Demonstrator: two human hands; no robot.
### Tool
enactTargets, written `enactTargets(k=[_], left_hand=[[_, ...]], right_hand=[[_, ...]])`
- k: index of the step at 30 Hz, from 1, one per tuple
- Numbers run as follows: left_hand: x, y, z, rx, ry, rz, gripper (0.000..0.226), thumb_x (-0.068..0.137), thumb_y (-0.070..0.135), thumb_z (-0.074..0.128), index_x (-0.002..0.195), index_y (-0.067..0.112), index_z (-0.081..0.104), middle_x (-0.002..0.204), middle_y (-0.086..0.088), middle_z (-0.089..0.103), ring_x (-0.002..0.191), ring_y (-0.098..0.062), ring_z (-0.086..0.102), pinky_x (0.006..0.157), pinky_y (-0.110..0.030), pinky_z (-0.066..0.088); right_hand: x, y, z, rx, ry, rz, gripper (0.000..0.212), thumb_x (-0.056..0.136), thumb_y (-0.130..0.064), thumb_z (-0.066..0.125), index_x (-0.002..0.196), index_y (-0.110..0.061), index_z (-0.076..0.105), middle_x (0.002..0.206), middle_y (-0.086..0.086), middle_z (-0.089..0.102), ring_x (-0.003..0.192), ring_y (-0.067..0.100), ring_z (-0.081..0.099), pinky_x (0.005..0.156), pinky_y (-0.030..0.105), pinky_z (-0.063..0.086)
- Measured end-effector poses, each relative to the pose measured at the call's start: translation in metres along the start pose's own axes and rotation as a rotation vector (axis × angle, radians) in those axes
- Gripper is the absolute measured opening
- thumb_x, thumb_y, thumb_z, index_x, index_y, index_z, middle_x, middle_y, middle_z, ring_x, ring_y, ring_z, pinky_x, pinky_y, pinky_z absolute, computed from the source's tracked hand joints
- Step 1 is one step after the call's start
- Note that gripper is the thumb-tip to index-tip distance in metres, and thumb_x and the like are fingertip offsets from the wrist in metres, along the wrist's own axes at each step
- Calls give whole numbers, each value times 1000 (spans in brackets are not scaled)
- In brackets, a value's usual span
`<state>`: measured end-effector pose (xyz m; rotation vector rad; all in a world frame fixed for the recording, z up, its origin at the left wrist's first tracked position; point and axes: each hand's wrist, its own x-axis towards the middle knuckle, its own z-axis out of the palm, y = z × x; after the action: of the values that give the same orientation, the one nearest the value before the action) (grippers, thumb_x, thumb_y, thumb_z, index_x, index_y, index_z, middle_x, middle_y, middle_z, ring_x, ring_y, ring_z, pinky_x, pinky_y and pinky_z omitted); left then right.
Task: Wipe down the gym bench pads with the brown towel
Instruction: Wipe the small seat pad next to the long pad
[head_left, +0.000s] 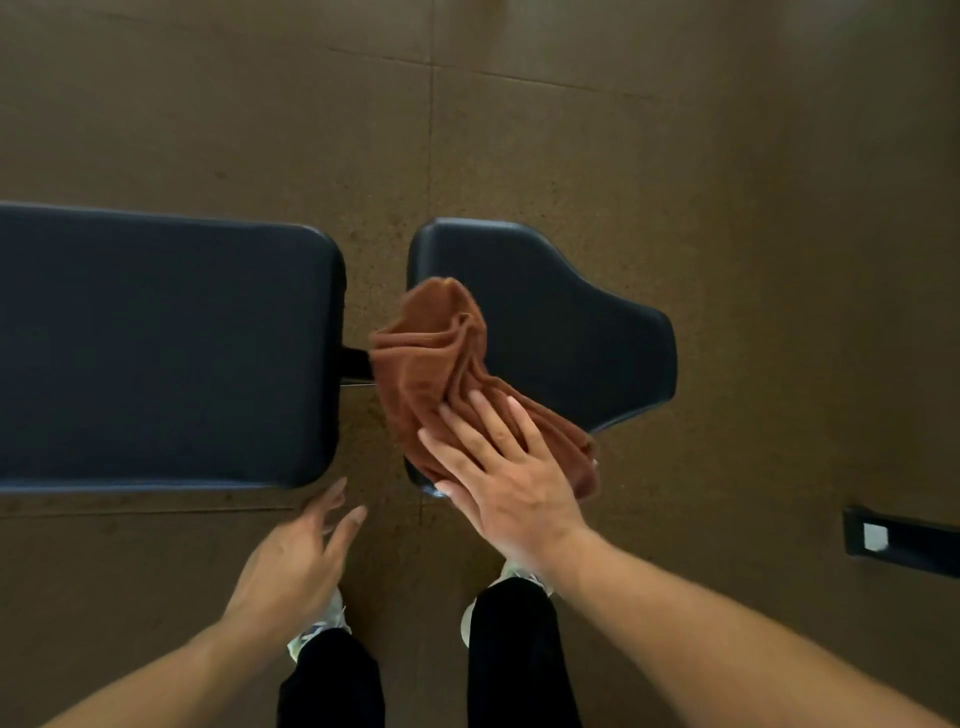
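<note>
Brown towel (441, 364) bunched, creased on black seat pad (571, 332), R hand (511, 488) grip flat atop, fingers straight.

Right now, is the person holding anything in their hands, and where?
Nothing is gripped. The right hand presses flat, fingers straight, on the near end of the brown towel lying on the smaller seat pad. The left hand is empty.

Brown towel (447, 364) lies bunched on the seat pad (571, 332).

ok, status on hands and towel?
Right hand flat on brown towel, pressing it on seat pad. Left hand free, open, near back pad. Nothing blocking.
</note>
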<state>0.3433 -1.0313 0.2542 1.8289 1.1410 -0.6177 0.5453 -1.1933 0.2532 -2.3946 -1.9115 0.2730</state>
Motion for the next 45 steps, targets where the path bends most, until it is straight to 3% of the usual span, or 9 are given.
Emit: enactTargets(k=[4, 8, 15, 19, 21, 29, 35, 40, 45], left_hand=[[-1, 0, 1, 78, -29, -20, 57, 99, 63, 39, 148, 35, 45, 133, 5, 67, 114, -12, 66, 89, -31, 48], [5, 19, 7, 82, -52, 41, 54, 101, 59, 43, 148, 33, 44, 134, 10, 64, 114, -7, 62, 85, -26, 45], [21, 31, 23, 51, -140, 61, 54, 100, 60, 44, 148, 36, 43, 135, 16, 61, 115, -7, 61, 95, -31, 50], [22, 18, 21, 93, -161, 43, 51, 102, 53, 46, 149, 34, 41, 136, 13, 61, 118, -11, 60, 96, -32, 49], [20, 7, 17, 130, -176, 14, 51, 103, 51, 46, 150, 32, 39, 137, 12, 61, 121, -13, 59, 97, -32, 48], [14, -24, 5, 243, -294, -60, 52, 105, 36, 43, 155, 29, 33, 141, 7, 59, 127, -17, 57, 101, -33, 46], [10, -29, 6, 279, -358, -30, 49, 104, 29, 43, 152, 29, 37, 140, 6, 58, 123, -12, 58, 101, -30, 48], [5, -25, 9, 302, -354, 15, 47, 102, 29, 47, 149, 32, 42, 135, 9, 60, 119, -10, 59, 99, -29, 50], [4, -34, -3, 362, -357, 57, 45, 103, 29, 43, 148, 30, 43, 134, 8, 62, 119, -13, 60, 96, -29, 49]], right_hand=[[66, 33, -26, -36, -239, -330, 52, 110, -55, 30, 157, -35, 40, 171, -5, 21, 161, 24, -3, 129, 52, 3], [134, 57, -39, -27, -247, -312, 52, 110, -54, 25, 152, -35, 48, 168, -5, 29, 161, 22, 0, 129, 50, 1], [160, 101, -49, 160, -17, 224, 50, 112, -45, 27, 160, -35, 31, 171, -8, 22, 160, 20, 2, 130, 44, -1], [126, 123, -55, 305, 80, 729, 52, 112, -46, 26, 160, -30, 35, 165, 0, 37, 157, 23, 22, 130, 41, 8], [99, 129, -56, 309, 100, 835, 53, 112, -47, 27, 157, -25, 42, 160, 5, 45, 154, 26, 29, 130, 43, 12], [27, 72, -29, 255, 216, 725, 51, 108, -35, 42, 159, -28, 38, 166, -3, 35, 159, 21, 15, 130, 45, 9], [9, -42, -1, 199, 139, 284, 51, 107, -32, 48, 157, -24, 42, 168, -1, 31, 160, 26, 14, 129, 48, 17], [44, -54, -1, -137, -247, -152, 53, 104, -27, 41, 157, -21, 43, 168, 5, 31, 160, 33, 1, 129, 50, 0], [91, -65, -20, -436, -524, -133, 51, 106, -39, 42, 149, -14, 53, 160, 12, 43, 157, 38, 16, 127, 56, 1]])
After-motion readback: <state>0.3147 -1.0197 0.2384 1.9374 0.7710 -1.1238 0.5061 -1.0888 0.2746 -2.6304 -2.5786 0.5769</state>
